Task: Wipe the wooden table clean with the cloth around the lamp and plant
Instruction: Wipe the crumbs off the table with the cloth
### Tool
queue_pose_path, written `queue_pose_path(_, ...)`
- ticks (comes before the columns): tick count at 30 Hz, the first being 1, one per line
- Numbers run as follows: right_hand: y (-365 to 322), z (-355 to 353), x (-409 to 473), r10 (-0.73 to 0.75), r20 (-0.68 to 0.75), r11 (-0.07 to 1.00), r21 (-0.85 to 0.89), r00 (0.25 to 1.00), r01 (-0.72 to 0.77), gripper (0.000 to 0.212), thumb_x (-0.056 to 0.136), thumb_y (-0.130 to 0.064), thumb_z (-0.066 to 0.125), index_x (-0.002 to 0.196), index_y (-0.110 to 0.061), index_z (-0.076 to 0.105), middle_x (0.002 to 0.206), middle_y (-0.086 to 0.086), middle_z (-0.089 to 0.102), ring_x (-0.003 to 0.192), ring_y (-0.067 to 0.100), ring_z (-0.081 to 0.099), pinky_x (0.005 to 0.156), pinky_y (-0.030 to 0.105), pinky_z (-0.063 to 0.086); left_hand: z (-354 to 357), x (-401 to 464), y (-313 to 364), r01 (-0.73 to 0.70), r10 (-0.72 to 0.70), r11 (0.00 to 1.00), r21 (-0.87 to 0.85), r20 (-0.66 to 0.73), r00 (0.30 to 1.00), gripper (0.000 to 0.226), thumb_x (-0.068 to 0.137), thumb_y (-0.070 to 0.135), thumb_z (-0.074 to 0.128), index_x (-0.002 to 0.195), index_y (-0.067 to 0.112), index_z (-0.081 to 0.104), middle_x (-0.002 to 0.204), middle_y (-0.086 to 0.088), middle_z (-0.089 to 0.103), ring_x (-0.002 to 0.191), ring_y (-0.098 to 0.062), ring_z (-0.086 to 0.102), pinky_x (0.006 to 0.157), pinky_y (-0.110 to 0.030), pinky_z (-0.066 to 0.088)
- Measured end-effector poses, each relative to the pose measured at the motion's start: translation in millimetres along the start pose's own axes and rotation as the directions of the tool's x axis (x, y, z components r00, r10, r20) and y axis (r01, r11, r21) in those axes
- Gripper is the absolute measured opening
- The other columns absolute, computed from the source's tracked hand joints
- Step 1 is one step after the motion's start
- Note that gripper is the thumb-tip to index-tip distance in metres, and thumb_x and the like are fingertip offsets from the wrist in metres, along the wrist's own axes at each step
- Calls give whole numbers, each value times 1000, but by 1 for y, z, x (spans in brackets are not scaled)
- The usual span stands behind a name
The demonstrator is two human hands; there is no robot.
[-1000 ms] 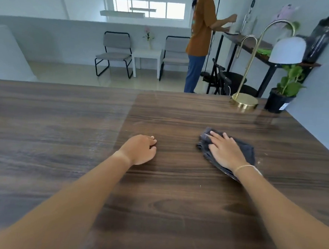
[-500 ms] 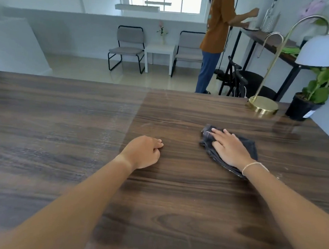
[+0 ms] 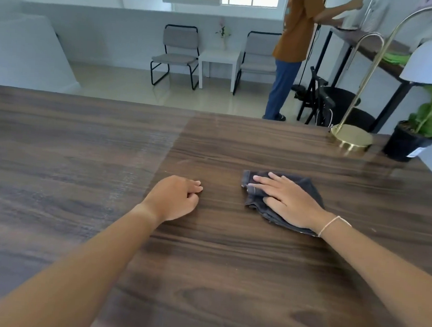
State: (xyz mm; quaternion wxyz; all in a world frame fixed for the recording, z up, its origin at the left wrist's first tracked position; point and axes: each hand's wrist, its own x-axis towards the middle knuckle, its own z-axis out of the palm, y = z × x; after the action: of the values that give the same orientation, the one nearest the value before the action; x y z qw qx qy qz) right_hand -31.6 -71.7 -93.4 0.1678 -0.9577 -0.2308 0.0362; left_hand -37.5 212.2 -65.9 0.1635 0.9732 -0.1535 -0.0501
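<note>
A dark grey folded cloth (image 3: 309,185) lies on the dark wooden table (image 3: 84,155), right of centre. My right hand (image 3: 287,201) presses flat on the cloth, fingers spread and pointing left. To the left of it my left hand (image 3: 175,197) rests on the bare wood, its fingers curled into a loose fist that holds nothing. At the far right corner stands a lamp with a round brass base (image 3: 351,138), a curved brass stem and a white shade (image 3: 431,62). Beside the lamp is a green plant in a black pot (image 3: 405,147).
The table's far edge runs across the view, and its right edge passes the plant pot. Beyond it a person in an orange top (image 3: 293,41) stands at a dark side table (image 3: 374,46). Two grey chairs (image 3: 177,54) flank a small white table by the back wall.
My view has swung left, so the lamp and plant sit nearer the right edge. My right hand stays flat on the cloth and has shifted only slightly; my left fist has barely moved.
</note>
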Motion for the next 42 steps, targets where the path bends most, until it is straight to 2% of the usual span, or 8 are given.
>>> queue_pose_path(5, 36, -13, 10, 433, -107, 893, -82, 895, -442, 46, 99, -26, 28, 144, -26, 29, 158, -7, 19, 146, 27, 12, 116, 43, 8, 0, -1, -1, 15, -17, 998, 60, 28, 999, 43, 88, 22, 42, 128, 16, 55, 143, 2, 48, 135, -13, 39, 109, -22, 27)
queue_pose_path(8, -8, 0, 23, 322, -59, 940, -97, 945, -326, 47, 98, -29, 27, 145, -28, 27, 158, -8, 18, 146, 28, 11, 117, 43, 9, -5, 6, -4, 66, -65, 993, 100, -14, 998, 43, 89, 26, 41, 128, 14, 55, 143, -1, 48, 134, -17, 41, 109, -25, 31)
queue_pose_path(15, -67, 23, -139, 224, -47, 967, -111, 973, -228, 60, 86, -46, 11, 143, -39, 27, 156, -16, 20, 147, 18, 9, 117, 39, 3, 13, -1, 48, -173, 172, 979, 109, 21, 985, 42, 89, 24, 42, 127, 13, 56, 141, -3, 51, 133, -18, 42, 110, -27, 30)
queue_pose_path(24, 61, -23, -171, 763, -214, 617, -40, 610, -786, 47, 97, -31, 23, 144, -32, 27, 158, -11, 16, 146, 28, 9, 117, 52, 5, 38, 0, 98, -312, 311, 949, 40, 42, 950, 41, 88, 25, 43, 126, 16, 57, 141, 0, 51, 133, -16, 43, 111, -29, 31)
queue_pose_path(28, 44, -18, -122, 646, -164, 748, -59, 746, -661, 48, 97, -32, 21, 145, -32, 25, 158, -10, 15, 146, 28, 8, 118, 48, 5, 43, -3, 101, -256, 256, 965, 51, 13, 967, 40, 88, 23, 44, 125, 16, 59, 141, 1, 51, 133, -15, 42, 110, -26, 30)
queue_pose_path(34, -18, 7, -179, 159, -30, 983, -91, 987, -161, 45, 98, -32, 28, 143, -36, 28, 157, -14, 19, 146, 19, 7, 117, 39, 2, 43, -13, 117, -169, 165, 979, 113, 40, 985, 42, 89, 23, 43, 128, 14, 55, 144, 1, 47, 133, -18, 42, 109, -27, 30)
queue_pose_path(38, 37, -14, -251, 297, -82, 947, -103, 951, -305, 45, 97, -34, 29, 142, -38, 31, 155, -15, 23, 146, 18, 13, 115, 42, 10, 47, -26, 125, -93, 92, 989, 112, 14, 996, 41, 89, 22, 43, 127, 15, 57, 143, 1, 48, 132, -19, 43, 109, -27, 30)
queue_pose_path(42, 100, -39, -288, 629, -188, 755, -84, 754, -651, 44, 98, -29, 28, 142, -29, 33, 156, -9, 24, 145, 25, 17, 116, 50, 11, 52, -46, 125, -52, 54, 994, 97, -15, 998, 41, 88, 20, 44, 126, 16, 57, 143, 0, 49, 134, -18, 41, 112, -29, 29)
